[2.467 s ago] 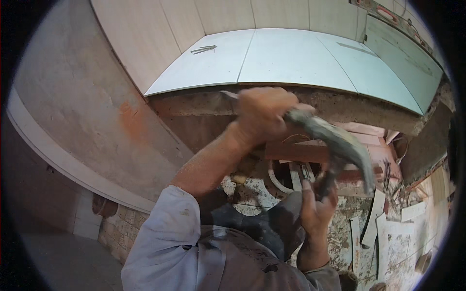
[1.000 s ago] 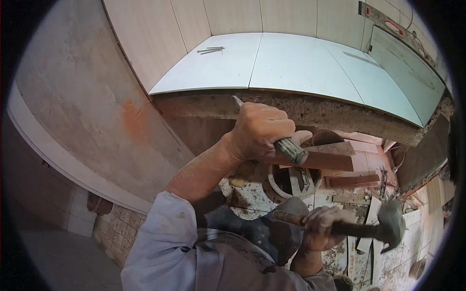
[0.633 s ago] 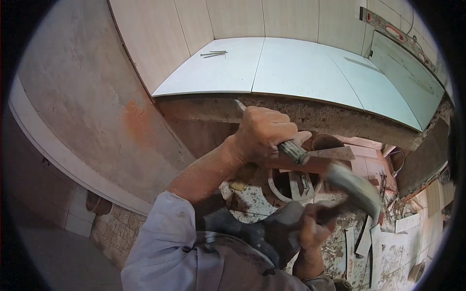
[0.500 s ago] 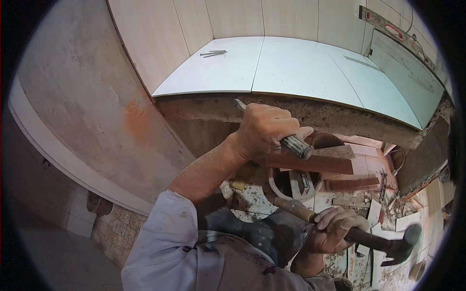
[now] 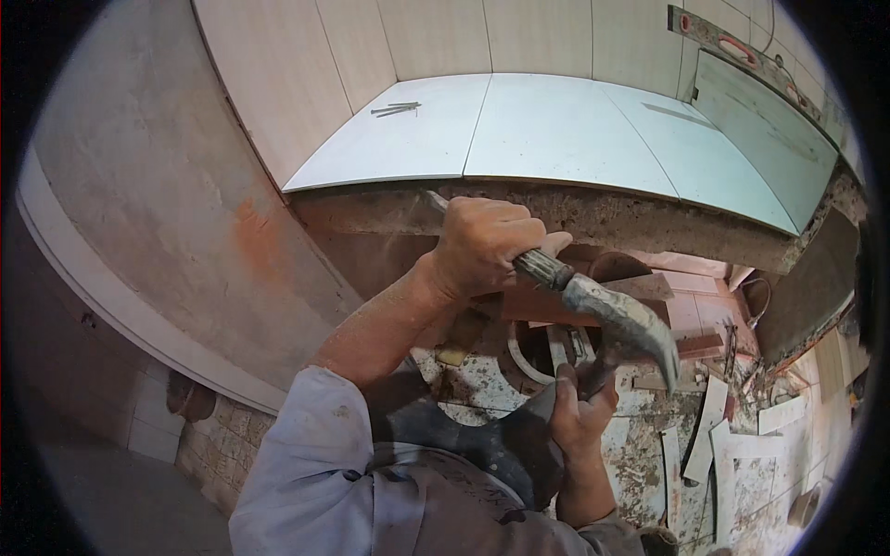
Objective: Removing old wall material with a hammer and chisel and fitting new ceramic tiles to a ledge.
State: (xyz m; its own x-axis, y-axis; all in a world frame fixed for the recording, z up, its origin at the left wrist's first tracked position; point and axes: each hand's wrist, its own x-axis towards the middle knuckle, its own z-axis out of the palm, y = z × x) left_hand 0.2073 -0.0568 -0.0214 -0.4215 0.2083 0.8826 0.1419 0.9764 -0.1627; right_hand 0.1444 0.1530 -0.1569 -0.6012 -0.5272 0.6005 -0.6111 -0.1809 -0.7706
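Note:
My left hand [image 5: 487, 243] is closed around the handle of a chisel [image 5: 543, 269]. The blade points up and left, its tip at the rough concrete edge [image 5: 593, 215] under the white tiles [image 5: 565, 125]. My right hand [image 5: 582, 415] grips a claw hammer [image 5: 632, 320] by its handle, most of which is hidden. The hammer's head sits against the butt end of the chisel, or very close to it.
Several nails [image 5: 397, 108] lie on the tiled top, and a spirit level [image 5: 742, 51] rests at the back right. Below are a round bucket [image 5: 519, 357], a reddish board [image 5: 547, 304], and tile offcuts [image 5: 709, 426] on the dirty floor. A grey wall [image 5: 167, 176] rises at left.
My right hand has swung the hammer up and left from the lower right, bringing its head to the chisel's end. My left hand keeps its hold, and the view has shifted slightly.

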